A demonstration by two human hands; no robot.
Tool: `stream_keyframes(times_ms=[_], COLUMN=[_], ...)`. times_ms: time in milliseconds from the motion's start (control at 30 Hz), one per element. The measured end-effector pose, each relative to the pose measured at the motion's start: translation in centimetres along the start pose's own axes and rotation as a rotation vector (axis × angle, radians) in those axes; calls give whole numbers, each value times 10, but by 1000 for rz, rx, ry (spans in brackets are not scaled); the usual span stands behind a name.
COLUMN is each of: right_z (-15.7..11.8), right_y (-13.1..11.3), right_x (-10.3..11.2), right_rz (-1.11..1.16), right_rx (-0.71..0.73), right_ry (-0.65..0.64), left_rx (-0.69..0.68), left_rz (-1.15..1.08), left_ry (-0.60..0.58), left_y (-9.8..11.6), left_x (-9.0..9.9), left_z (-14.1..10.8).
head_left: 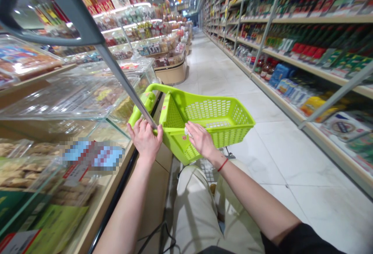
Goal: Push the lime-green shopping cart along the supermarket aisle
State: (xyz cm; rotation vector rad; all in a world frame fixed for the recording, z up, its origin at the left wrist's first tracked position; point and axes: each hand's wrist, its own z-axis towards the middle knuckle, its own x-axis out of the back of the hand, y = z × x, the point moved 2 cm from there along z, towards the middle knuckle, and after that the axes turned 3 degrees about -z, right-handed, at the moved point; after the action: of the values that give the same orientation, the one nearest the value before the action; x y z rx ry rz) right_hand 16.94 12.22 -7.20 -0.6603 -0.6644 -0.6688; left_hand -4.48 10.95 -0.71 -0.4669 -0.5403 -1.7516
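Two of our bare hands are at the lime-green cart, which stands upright just in front of our knees, beside the glass-sided display case on our left. Its long axis runs from left to right, across the aisle; the handle end sits against the case side, and the tapered nose points to the right, towards the stocked shelves. Its basket opens upward, and we look down into it past pierced walls. Our left hand lies over the near end of the handle, fingers bent and apart, but we cannot tell whether it grips. A grey pole slants down from the upper left to end by that hand's thumb. Our right hand, with a red cord at the wrist, is on the near rim with its fingers close together and bent; we cannot tell whether they pinch anything. Under us and the cart lie pale, glossy floor tiles. We see the aisle recede between the bottles and boxes on the right and tiered packaged goods on the left, beneath small bright ceiling lights.
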Motion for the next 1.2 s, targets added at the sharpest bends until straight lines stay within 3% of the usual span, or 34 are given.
stream_keyframes(times_ms=[300, 400, 600, 733, 1000, 1200], right_z=[-47, -44, -11, -3, -30, -45], right_y=[82, 78, 26, 13, 60, 88], right_x=[23, 22, 9, 7, 18, 25], right_rz=[-176, -180, -69, -37, -141, -224], right_rx=[-127, -163, -91, -65, -69, -149], right_ry=[66, 89, 27, -10, 31, 91], left_rx=[17, 19, 22, 30, 35, 103], left_rz=[-35, -41, -42, -66, -49, -28], left_ry=[-9, -4, 1, -21, -41, -74], left_y=[1, 1, 0, -2, 0, 7], left_x=[1, 0, -2, -3, 0, 7], left_z=[1, 0, 0, 0, 1, 0])
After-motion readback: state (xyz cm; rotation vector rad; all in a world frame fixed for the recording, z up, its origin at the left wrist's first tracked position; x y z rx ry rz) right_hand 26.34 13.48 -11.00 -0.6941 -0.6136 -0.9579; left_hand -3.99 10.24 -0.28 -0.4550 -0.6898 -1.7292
